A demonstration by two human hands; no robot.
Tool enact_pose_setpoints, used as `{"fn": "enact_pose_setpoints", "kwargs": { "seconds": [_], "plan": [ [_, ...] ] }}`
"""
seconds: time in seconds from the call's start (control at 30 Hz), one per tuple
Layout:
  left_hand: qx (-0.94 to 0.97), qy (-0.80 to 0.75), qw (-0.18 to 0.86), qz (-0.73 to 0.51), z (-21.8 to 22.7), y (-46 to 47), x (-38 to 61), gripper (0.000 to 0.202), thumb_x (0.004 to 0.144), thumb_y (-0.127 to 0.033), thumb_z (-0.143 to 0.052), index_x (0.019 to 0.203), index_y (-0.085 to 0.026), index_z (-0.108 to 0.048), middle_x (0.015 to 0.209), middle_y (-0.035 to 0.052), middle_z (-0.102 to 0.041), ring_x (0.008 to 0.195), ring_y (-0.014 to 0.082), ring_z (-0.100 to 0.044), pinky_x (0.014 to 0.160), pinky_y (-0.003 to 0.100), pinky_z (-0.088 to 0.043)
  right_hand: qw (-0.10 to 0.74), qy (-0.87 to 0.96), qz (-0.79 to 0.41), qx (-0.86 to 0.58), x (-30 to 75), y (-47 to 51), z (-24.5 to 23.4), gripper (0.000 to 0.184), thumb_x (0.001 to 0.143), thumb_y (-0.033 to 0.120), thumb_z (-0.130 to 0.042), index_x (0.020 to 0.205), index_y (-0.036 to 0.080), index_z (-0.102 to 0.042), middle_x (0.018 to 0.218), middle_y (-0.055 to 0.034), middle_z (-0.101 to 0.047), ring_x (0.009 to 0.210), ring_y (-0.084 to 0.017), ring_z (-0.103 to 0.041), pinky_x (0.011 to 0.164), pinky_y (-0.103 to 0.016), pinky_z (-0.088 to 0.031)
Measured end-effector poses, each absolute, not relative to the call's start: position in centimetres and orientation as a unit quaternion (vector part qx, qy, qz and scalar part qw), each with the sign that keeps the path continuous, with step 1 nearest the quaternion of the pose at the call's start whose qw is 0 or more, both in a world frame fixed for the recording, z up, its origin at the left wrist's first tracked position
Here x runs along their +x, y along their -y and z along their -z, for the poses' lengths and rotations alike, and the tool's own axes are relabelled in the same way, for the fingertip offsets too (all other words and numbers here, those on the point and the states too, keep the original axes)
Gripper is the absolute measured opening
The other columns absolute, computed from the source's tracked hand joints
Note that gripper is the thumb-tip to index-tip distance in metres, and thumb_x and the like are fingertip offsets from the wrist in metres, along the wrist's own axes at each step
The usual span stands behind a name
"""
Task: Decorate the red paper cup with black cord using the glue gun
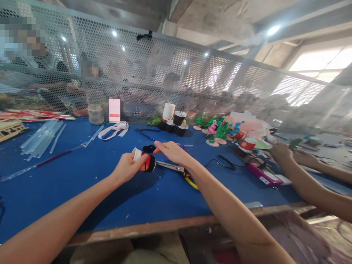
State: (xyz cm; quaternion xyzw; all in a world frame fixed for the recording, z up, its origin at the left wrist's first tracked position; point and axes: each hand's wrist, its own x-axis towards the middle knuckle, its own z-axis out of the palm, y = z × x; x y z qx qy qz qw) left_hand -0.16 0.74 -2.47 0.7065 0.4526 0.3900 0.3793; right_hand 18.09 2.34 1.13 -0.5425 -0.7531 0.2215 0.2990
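My left hand (pixel 126 167) is closed around a small paper cup (pixel 144 164), which lies tilted on its side with its white rim to the left. The cup is red, with a black band around its right end. Just past the cup, my right hand (pixel 170 151) hovers with its fingers drawn together; whatever they hold, if anything, is hidden. A fuzzy black bundle (pixel 149 148) is next to its fingertips. Under my right wrist, scissors (pixel 170 166) with yellow and black handles lie on the blue table (pixel 110 205), blades toward the cup.
Black-wrapped cups (pixel 179 118) stand near the mesh screen (pixel 154 66), beside green and pink figures (pixel 221 130). Left are clear glue sticks (pixel 42 137), a white ribbon (pixel 114 130) and a phone (pixel 114 110). A co-worker's arms (pixel 310 176) reach in by a purple box (pixel 264 174).
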Motion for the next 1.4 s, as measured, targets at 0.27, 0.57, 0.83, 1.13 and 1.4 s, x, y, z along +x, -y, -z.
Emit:
{"fn": "enact_pose_setpoints", "kwargs": {
  "seconds": [0.27,0.57,0.83,1.13,1.4],
  "plan": [
    [0.773,-0.421,0.325,-0.345,1.9,0.2,0.2,0.038,0.073,-0.043,-0.047,0.048,-0.014,-0.05,0.046,-0.0027,-0.044,0.045,0.0072,-0.035,0.045,0.02,-0.026,0.403,0.686,-0.415,-0.442,15.1,-0.7,0.5,0.042,0.077,0.05,-0.045,0.07,0.015,-0.066,0.067,-0.0015,-0.065,0.069,-0.014,-0.058,0.068,-0.026,-0.043],
    [0.691,-0.43,0.461,-0.354,2.2,-0.5,0.2,0.037,0.065,-0.048,-0.056,0.056,-0.012,-0.054,0.047,-0.0033,-0.046,0.044,0.0067,-0.036,0.045,0.02,-0.025,0.542,0.592,-0.403,-0.44,15.2,-0.4,0.5,0.021,0.068,0.038,-0.058,0.065,0.017,-0.055,0.065,0.0,-0.061,0.063,-0.011,-0.054,0.063,-0.024,-0.042],
    [0.57,-0.459,0.573,-0.37,0.8,-0.4,0.2,0.037,0.051,-0.045,-0.067,0.064,-0.012,-0.055,0.054,-0.0012,-0.054,0.048,0.0083,-0.044,0.049,0.021,-0.031,0.577,0.593,-0.363,-0.429,16.3,-0.5,0.4,0.024,0.071,0.041,-0.053,0.066,0.017,-0.05,0.061,0.0001,-0.058,0.057,-0.01,-0.051,0.057,-0.024,-0.04],
    [0.604,-0.498,0.511,-0.356,0.9,-0.6,0.3,0.036,0.054,-0.048,-0.061,0.056,-0.015,-0.048,0.046,-0.0048,-0.044,0.042,0.0068,-0.035,0.045,0.021,-0.022,0.574,0.616,-0.305,-0.445,16.5,-0.8,0.8,0.024,0.073,0.041,-0.051,0.066,0.018,-0.049,0.059,0.0008,-0.057,0.058,-0.011,-0.053,0.06,-0.025,-0.042],
    [0.673,-0.447,0.49,-0.329,0.9,0.2,0.7,0.033,0.058,-0.046,-0.06,0.056,-0.014,-0.051,0.046,-0.0046,-0.043,0.045,0.0064,-0.032,0.044,0.02,-0.023,0.559,0.627,-0.284,-0.462,16.5,-1.2,1.0,0.021,0.074,0.037,-0.05,0.064,0.019,-0.048,0.058,0.0004,-0.057,0.058,-0.012,-0.055,0.062,-0.026,-0.043]
  ]
}}
